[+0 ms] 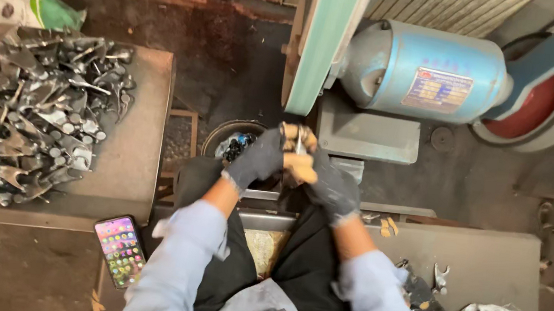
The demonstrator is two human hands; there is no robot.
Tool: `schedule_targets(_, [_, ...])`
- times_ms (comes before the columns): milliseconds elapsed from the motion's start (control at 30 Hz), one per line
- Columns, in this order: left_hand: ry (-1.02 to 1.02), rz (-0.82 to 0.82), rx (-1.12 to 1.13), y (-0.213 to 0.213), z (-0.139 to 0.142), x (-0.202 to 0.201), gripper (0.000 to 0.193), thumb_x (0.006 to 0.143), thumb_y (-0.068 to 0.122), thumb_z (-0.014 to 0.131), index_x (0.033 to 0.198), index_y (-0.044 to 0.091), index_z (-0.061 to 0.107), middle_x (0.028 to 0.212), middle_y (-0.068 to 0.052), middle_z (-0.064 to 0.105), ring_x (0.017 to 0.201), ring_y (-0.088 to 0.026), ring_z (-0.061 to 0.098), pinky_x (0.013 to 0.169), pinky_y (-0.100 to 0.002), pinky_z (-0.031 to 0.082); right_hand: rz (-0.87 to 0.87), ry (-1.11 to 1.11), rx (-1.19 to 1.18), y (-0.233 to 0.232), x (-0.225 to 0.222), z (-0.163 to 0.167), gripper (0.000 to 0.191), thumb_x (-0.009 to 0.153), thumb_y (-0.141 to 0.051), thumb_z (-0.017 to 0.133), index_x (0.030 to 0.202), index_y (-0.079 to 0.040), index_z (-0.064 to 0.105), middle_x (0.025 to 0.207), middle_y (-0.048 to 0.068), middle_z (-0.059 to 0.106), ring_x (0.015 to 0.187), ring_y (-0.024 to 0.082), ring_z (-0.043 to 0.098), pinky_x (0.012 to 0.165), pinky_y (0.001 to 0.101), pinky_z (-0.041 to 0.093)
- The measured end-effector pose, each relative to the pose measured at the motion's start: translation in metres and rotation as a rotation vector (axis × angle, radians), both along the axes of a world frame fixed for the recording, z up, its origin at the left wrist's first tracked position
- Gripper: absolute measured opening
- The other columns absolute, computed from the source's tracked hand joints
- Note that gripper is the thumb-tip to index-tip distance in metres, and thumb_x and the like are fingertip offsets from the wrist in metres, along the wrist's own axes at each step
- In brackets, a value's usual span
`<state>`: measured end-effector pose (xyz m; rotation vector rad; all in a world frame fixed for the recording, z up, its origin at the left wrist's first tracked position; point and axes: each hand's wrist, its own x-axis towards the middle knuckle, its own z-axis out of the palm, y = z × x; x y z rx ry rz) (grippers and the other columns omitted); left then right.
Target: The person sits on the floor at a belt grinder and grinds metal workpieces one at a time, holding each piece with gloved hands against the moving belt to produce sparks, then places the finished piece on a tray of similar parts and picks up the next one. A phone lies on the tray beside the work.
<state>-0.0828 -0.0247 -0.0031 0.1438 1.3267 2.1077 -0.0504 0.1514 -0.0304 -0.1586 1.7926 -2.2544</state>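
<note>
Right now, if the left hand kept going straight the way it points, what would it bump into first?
Probably the green sanding belt: the left hand points up toward it with the small metal piece, though depth is unclear.

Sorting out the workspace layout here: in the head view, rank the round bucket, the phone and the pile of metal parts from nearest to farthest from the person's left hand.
From the left hand:
1. Round bucket, just beside the hand, on its left.
2. Phone, lower left, by the left sleeve.
3. Pile of metal parts, far left on the tray.
</note>
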Motion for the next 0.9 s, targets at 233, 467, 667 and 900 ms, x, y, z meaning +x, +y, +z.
schedule_targets(233, [0.265, 0.118, -0.35, 0.013, -0.103, -0.048, 0.028, 0.081, -0.003, 0.068, 0.108, 0.002, 0.072, 0.1, -0.008, 0.074, 0.089, -0.016, 0.069, 0.079, -0.034, 0.057, -0.045, -0.3, 0.049, -0.016, -0.048, -0.064, 0.022, 0.107, -0.021, 0.063, 0.108, 0.001, 0.067, 0.082, 0.004, 0.061, 0.064, 0.016, 0.059, 0.051, 0.0314, 0.046])
schedule_targets(467, [0.36, -0.092, -0.778, -0.025, -0.043, -0.022, 0.068, 0.079, 0.019, 0.081, 0.14, 0.008, 0.052, 0.114, -0.02, 0.07, 0.101, -0.033, 0.069, 0.088, -0.045, 0.055, -0.026, -0.06, 0.102, -0.015, -0.013, -0.016, 0.046, 0.096, -0.02, 0.068, 0.139, -0.012, 0.057, 0.117, 0.0, 0.063, 0.099, 0.009, 0.062, 0.082, 0.0274, 0.051])
schedule_targets(667, [1.064, 0.553, -1.237, -0.196, -0.026, 0.051, 0.036, 0.094, 0.023, 0.069, 0.126, 0.006, 0.067, 0.128, -0.015, 0.071, 0.12, -0.031, 0.065, 0.106, -0.044, 0.05, -0.083, 0.107, 0.872, -0.026, 0.035, 0.045, 0.048, 0.093, -0.032, 0.072, 0.137, -0.011, 0.065, 0.124, 0.007, 0.073, 0.11, 0.016, 0.07, 0.095, 0.0289, 0.052])
schedule_targets(900, [0.804, 0.385, -1.989, -0.311, -0.048, 0.077, 0.03, 0.096, 0.015, 0.055, 0.121, 0.009, 0.071, 0.1, -0.012, 0.071, 0.095, -0.033, 0.065, 0.075, -0.049, 0.05, 0.436, 0.013, 0.993, -0.07, 0.035, 0.031, 0.069, 0.09, -0.046, 0.07, 0.144, -0.006, 0.054, 0.132, 0.015, 0.069, 0.124, 0.027, 0.064, 0.102, 0.0347, 0.047])
